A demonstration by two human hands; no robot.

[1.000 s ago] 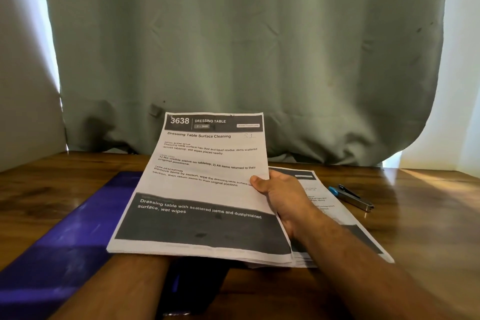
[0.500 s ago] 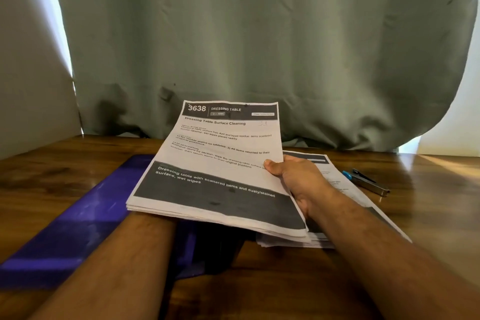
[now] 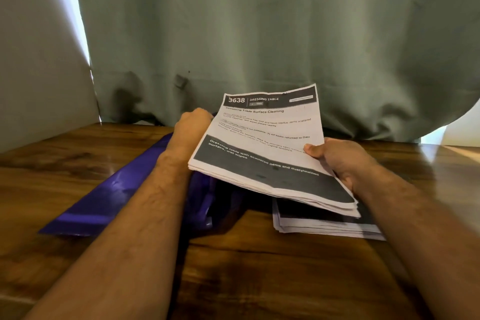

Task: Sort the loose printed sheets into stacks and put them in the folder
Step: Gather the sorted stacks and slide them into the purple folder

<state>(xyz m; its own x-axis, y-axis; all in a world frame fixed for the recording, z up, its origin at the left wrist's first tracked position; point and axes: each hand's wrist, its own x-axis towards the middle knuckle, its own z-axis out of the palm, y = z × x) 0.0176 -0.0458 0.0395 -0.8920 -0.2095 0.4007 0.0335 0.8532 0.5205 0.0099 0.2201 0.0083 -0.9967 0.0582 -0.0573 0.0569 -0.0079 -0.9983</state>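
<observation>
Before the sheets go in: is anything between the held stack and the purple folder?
Nothing visible. The right hand holds the stack above the purple folder, where the left hand reaches.

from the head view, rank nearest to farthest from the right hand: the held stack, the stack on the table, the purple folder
1. held stack: gripped at its right edge by the right hand.
2. stack on the table: just below the hand.
3. purple folder: off to the left, by the left hand.
</observation>
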